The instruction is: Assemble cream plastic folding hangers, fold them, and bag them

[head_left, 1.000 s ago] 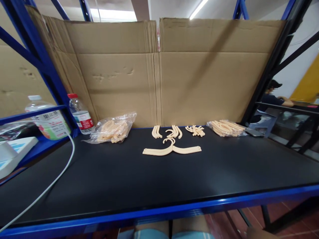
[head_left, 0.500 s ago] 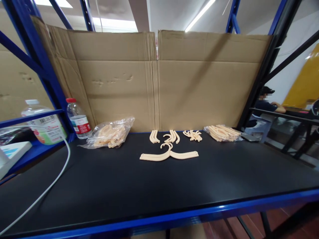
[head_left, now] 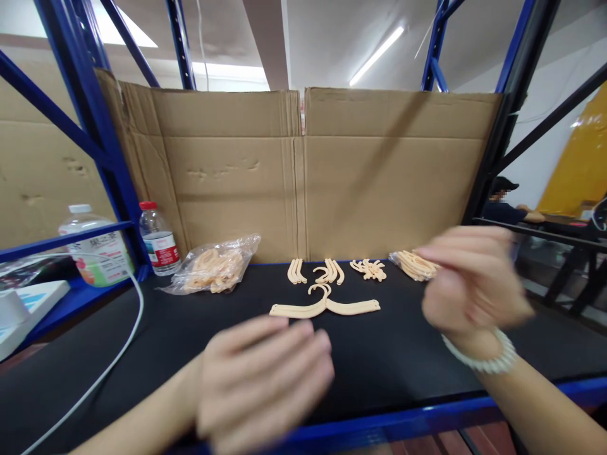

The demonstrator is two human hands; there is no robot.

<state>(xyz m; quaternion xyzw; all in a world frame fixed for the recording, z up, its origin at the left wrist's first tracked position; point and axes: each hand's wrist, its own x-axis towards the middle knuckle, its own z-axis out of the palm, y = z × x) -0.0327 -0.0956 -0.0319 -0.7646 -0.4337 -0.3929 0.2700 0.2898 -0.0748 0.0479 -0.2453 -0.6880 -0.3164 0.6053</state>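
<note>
A cream folding hanger [head_left: 351, 308] lies spread on the black tabletop, its hook pointing away from me. My left hand [head_left: 268, 382] hovers in front of it, fingers stretched out, holding nothing I can see. Off to the right, my right hand [head_left: 474, 278] is raised, smeared by motion, with fingers that look bent; whether it holds anything cannot be made out. Behind the hanger lie several curved hanger arms [head_left: 296, 272], another group of curved pieces with a hook [head_left: 332, 272], and a small heap of hooks [head_left: 368, 269]. The right hand partly covers a bag of hanger parts [head_left: 412, 264].
On the left sit a clear bag of cream parts [head_left: 213, 268], a red-capped bottle [head_left: 160, 243] and a larger jug [head_left: 97, 246]. A white cable [head_left: 135, 316] crosses the left side. Cardboard [head_left: 227, 183] walls the back. A person [head_left: 505, 205] sits beyond the right frame.
Both my hands have come into view from below, the right one raised higher. The whole view has shifted slightly as my head moved. The hanger and loose parts lie as before.
</note>
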